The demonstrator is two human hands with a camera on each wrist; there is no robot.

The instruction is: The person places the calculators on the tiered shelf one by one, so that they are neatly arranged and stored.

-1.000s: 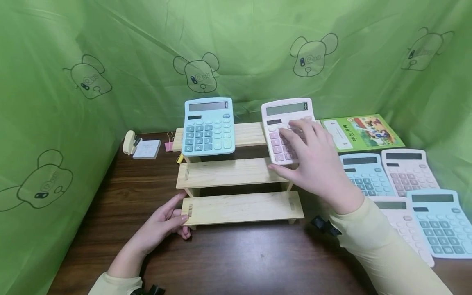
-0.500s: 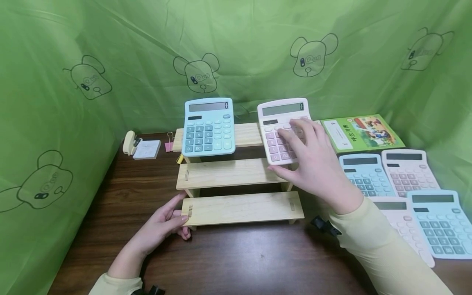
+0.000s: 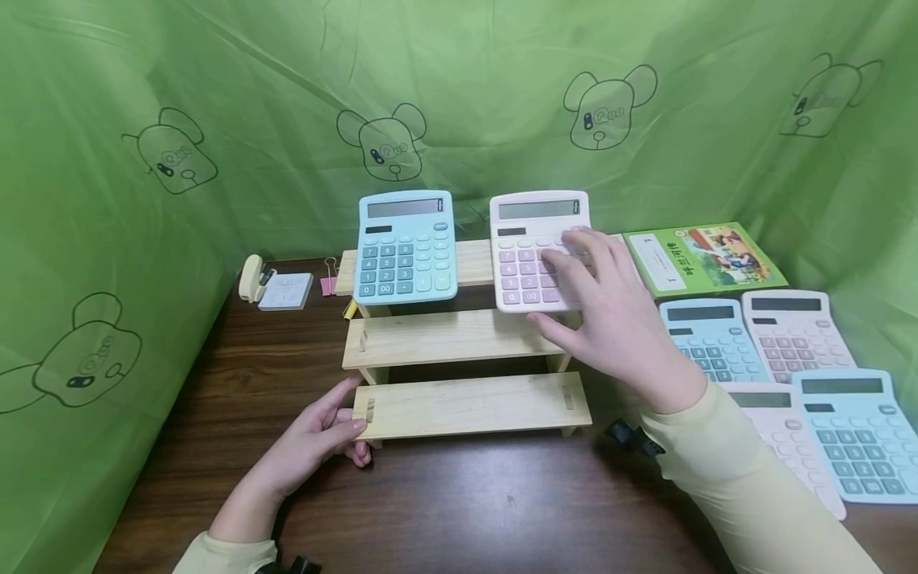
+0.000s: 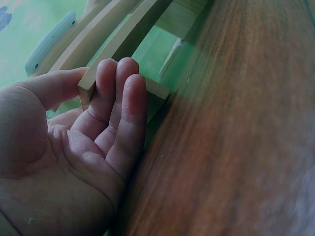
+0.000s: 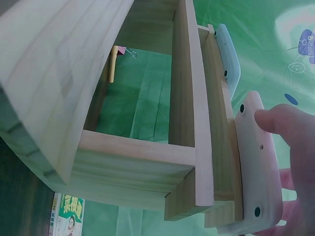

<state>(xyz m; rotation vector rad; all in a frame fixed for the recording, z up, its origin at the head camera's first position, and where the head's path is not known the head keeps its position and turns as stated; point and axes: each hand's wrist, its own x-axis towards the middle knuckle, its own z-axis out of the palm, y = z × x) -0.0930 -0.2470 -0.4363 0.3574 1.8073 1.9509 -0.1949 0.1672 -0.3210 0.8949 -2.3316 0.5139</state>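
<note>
On the top step of a three-step wooden rack [image 3: 466,405], a blue calculator [image 3: 405,243] leans at the left and a pink calculator [image 3: 527,275] at the right. Both displays read 0. My right hand [image 3: 620,311] grips the pink calculator, fingers over its right side and thumb at its lower edge. The right wrist view has that thumb [image 5: 270,120] touching the edge. My left hand [image 3: 315,438] holds the left end of the lowest step. In the left wrist view its fingers [image 4: 133,98] are curled at the board's end.
Several blue and pink calculators [image 3: 853,430] lie at the right, below a green booklet [image 3: 710,259]. Left of the rack are a white notepad [image 3: 285,291], a cream-coloured stapler-like object [image 3: 253,277] and a pink binder clip [image 3: 328,283]. Green fabric walls surround the table [image 3: 459,510].
The pink calculator has shifted left along the top step and now stands straighter, closer to the blue one. My right hand has barely moved; my left hand stays on the rack.
</note>
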